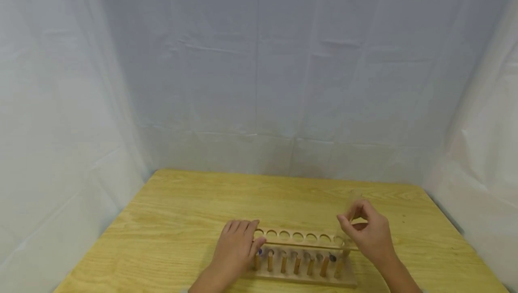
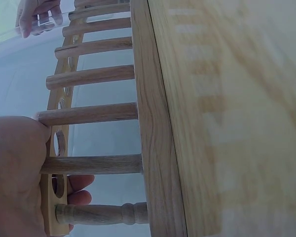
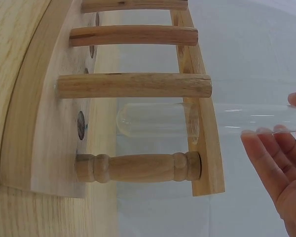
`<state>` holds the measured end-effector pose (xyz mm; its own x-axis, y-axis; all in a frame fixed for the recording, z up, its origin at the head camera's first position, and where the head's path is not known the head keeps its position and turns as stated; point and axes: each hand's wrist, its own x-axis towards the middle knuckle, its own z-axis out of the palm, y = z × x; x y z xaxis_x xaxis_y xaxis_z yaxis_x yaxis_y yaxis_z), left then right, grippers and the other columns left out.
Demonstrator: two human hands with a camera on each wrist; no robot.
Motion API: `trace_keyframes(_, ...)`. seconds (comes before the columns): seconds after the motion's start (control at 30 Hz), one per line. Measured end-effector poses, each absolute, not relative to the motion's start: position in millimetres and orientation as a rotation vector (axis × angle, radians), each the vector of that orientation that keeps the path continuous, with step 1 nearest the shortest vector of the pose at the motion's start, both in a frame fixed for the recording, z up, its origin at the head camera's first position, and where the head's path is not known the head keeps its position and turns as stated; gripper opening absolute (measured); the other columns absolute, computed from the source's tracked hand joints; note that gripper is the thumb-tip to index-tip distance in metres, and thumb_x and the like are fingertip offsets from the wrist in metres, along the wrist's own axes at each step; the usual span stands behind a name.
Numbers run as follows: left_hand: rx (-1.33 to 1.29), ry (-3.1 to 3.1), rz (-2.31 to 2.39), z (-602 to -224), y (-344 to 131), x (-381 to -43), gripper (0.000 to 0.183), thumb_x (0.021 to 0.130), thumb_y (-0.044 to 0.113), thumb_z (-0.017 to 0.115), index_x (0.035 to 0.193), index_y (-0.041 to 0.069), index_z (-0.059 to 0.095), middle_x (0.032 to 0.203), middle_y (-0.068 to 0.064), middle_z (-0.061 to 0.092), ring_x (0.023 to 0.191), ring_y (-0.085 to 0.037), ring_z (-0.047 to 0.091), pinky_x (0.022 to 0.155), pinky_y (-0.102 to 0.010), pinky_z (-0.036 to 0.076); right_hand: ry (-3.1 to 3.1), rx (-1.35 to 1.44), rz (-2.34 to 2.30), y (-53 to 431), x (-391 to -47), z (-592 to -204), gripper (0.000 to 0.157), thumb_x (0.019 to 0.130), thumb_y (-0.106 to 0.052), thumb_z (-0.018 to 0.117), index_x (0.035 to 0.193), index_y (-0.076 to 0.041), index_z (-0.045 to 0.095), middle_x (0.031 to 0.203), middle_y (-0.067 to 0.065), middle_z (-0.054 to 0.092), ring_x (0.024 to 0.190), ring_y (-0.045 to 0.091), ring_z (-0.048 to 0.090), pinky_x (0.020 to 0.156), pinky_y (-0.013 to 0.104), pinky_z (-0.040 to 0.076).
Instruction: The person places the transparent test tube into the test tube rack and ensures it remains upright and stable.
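A wooden test tube rack (image 1: 303, 277) stands on the table, with a row of holes in its upper rail and a row of upright pegs. My left hand (image 1: 236, 244) grips the left end of that rail; its fingertips (image 2: 81, 182) show behind the rail in the left wrist view. With thumb and fingers, my right hand (image 1: 370, 230) pinches a clear glass test tube (image 3: 155, 120) near its upper part. The tube's rounded bottom is through the rail's rightmost hole, above the base and apart from it. No other tube shows in the visible holes.
The wooden tabletop (image 1: 182, 221) extends beyond the rack on both sides and behind. Pale sheets hang at the back (image 1: 275, 82), at the left (image 1: 52, 117) and at the right (image 1: 485, 149). Dark round recesses (image 3: 81, 125) mark the rack's base.
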<state>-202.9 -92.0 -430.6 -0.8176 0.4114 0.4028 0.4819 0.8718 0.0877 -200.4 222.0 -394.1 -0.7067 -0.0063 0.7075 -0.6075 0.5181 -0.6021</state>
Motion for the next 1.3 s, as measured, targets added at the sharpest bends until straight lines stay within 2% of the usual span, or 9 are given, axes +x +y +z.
trace_keyframes(0.47,-0.662,-2.615,-0.25,-429,-92,-200,0.045,0.1,0.042,0.049,0.125,0.007,0.061,0.113,-0.006,0.066,0.106,-0.024,0.059,0.098,-0.044,0.043,-2.142,0.504,1.162,221,-201,-395,0.03,0.078,0.005,0.077,0.086,-0.012,0.054,0.075,-0.008,0.056,0.069,0.002,0.061,0.052,0.018,0.054)
trace_keyframes(0.87,-0.659,-2.635,-0.256,-430,-92,-200,0.046,0.101,0.043,0.047,0.126,0.007,0.061,0.114,-0.006,0.065,0.108,-0.024,0.059,0.099,-0.044,0.043,-2.165,0.511,1.157,223,-201,-397,0.03,0.078,0.006,0.075,0.086,-0.013,0.054,0.075,-0.008,0.056,0.071,0.001,0.062,0.053,0.02,0.054)
trace_keyframes(1.3,-0.662,-2.622,-0.251,-431,-93,-200,0.049,0.102,0.046,0.043,0.126,0.008,0.061,0.114,-0.006,0.066,0.107,-0.023,0.059,0.099,-0.044,0.043,-2.171,0.467,1.143,217,-193,-387,0.029,0.076,0.013,0.073,0.083,-0.005,0.052,0.073,-0.004,0.057,0.075,-0.005,0.061,0.053,0.017,0.053)
